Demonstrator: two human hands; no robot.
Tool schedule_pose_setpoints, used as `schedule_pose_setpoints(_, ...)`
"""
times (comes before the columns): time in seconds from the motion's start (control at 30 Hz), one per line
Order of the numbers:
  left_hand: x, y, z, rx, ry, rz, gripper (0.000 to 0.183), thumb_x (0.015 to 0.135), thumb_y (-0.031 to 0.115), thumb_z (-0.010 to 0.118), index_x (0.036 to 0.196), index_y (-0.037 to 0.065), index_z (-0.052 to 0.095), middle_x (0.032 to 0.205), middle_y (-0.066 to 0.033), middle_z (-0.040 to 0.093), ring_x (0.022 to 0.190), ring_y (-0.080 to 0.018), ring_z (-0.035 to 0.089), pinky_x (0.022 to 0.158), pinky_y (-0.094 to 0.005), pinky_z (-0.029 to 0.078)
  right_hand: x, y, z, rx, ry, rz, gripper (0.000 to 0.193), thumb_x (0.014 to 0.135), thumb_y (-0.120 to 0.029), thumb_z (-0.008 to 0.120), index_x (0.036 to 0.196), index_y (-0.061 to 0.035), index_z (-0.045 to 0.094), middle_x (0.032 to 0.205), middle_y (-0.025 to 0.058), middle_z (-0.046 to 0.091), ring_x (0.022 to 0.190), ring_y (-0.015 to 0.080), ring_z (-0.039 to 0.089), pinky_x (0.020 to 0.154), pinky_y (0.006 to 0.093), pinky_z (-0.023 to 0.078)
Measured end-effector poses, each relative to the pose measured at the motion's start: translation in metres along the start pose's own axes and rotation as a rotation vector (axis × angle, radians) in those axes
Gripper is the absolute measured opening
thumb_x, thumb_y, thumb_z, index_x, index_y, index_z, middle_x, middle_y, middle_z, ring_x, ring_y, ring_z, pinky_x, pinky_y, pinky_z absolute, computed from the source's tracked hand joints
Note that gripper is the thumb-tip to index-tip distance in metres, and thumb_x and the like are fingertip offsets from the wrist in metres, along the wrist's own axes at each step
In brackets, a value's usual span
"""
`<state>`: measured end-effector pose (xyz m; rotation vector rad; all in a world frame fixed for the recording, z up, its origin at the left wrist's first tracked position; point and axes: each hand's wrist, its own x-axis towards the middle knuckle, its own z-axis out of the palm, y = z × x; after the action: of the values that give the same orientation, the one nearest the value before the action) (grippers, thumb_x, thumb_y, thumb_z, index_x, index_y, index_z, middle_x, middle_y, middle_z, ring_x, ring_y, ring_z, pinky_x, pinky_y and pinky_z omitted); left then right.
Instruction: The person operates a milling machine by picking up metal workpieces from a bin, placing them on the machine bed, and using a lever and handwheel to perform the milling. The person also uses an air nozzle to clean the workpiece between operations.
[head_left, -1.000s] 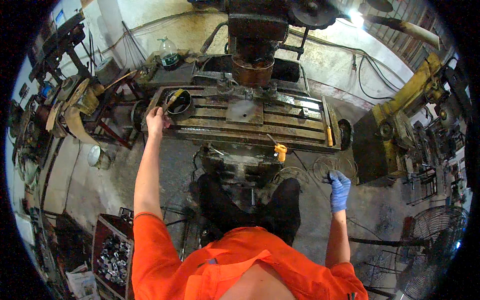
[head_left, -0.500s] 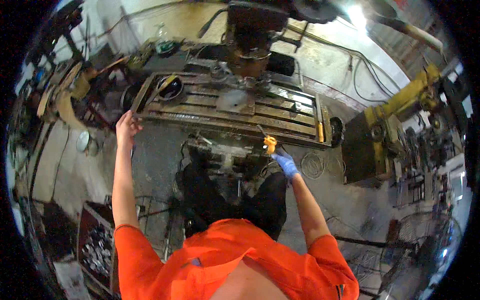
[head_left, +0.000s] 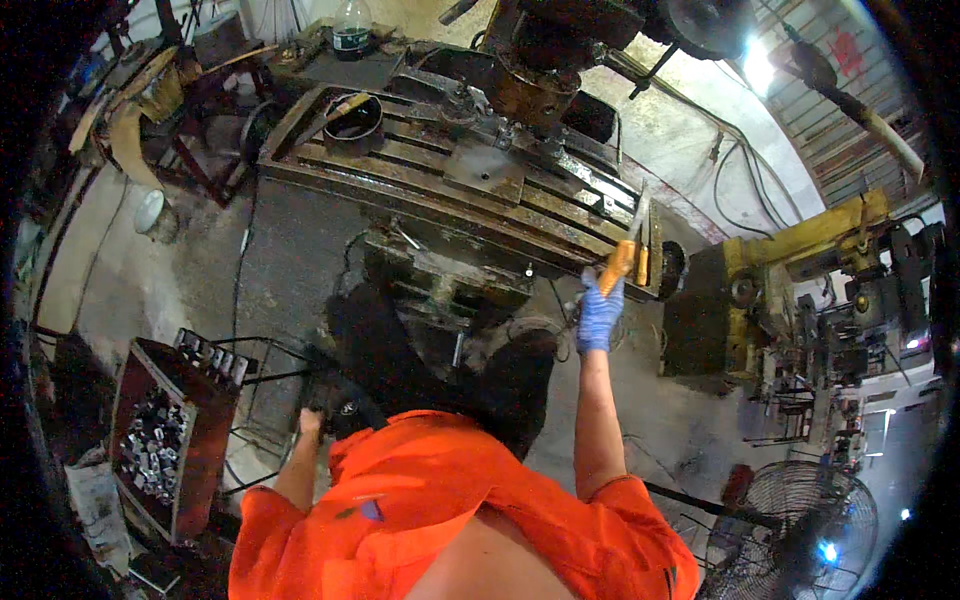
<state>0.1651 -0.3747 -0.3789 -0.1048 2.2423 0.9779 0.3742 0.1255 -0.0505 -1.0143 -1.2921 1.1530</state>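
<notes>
My right hand, in a blue glove, grips the orange handle of a slim metal file-like tool. Its narrow shaft points up and away over the right end of a slotted machine table. Beside it, a second orange-handled tool lies along the table's right edge. My bare left hand hangs low by my left side, close to a dark object at my hip; its fingers are mostly hidden. A flat metal block rests mid-table under the machine head.
A dark round pot with a brush-like tool across it sits at the table's left. On the left floor stands a box of small metal parts, with a row of parts on its rim. A floor fan is at lower right; a plastic bottle stands behind.
My left hand has dropped from the table's left corner to my side. My right hand has moved right with the tool, which now tips toward the table's right end.
</notes>
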Motion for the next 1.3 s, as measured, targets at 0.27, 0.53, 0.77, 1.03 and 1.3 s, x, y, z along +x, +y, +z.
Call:
schedule_pose_setpoints(0.27,0.006,0.151,0.018,0.009,-0.104,0.090,0.028,0.080,0.013,0.048,0.104,0.000,0.055,0.094,-0.0186,0.060,0.071,-0.0334,0.062,0.058,-0.0408,0.050,0.019,-0.078,-0.031,-0.853,-0.390,-0.290,0.028,0.072,-0.027,0.067,0.085,-0.0041,0.059,0.064,0.0077,0.058,0.053,0.0182,0.055,0.052,0.0327,0.044)
schedule_pose_setpoints(0.53,0.052,0.116,0.026,0.099,-0.017,0.472,0.025,0.076,0.011,0.053,0.098,0.000,0.060,0.086,-0.0226,0.061,0.084,-0.0371,0.059,0.071,-0.0406,0.045,0.021,-0.108,0.075,-1.658,-0.789,-0.348,0.050,0.072,-0.051,0.052,0.077,-0.0029,0.064,0.079,0.0187,0.063,0.078,0.0320,0.061,0.070,0.0393,0.047)
schedule_pose_setpoints(0.77,0.039,0.052,-0.022,-0.050,-0.129,0.005,0.022,0.074,0.008,0.054,0.093,-0.002,0.059,0.078,-0.0186,0.062,0.067,-0.0305,0.063,0.053,-0.0401,0.051,0.065,-0.081,0.132,-1.643,-0.726,-0.326,0.046,0.074,-0.046,0.052,0.083,-0.0030,0.065,0.086,0.0187,0.063,0.083,0.0322,0.061,0.073,0.0384,0.047)
schedule_pose_setpoints(1.03,0.016,0.068,-0.042,0.215,0.088,0.293,0.032,0.070,0.017,0.059,0.099,0.002,0.060,0.089,-0.0208,0.062,0.084,-0.0342,0.059,0.072,-0.0400,0.045,0.054,-0.079,0.131,-1.438,-0.764,-0.271,0.049,0.070,-0.047,0.054,0.084,-0.0017,0.064,0.088,0.0213,0.061,0.086,0.0352,0.059,0.076,0.0411,0.046)
schedule_pose_setpoints(1.3,-0.048,0.258,-0.043,-0.229,0.016,0.585,0.039,0.065,0.008,0.054,0.104,-0.001,0.058,0.081,-0.0153,0.063,0.069,-0.0203,0.061,0.063,-0.0320,0.048,-0.062,-0.124,0.064,-1.132,-1.402,-0.232,0.029,0.073,-0.031,0.063,0.086,-0.0047,0.062,0.071,0.0198,0.059,0.066,0.0321,0.060,0.057,0.0348,0.045)
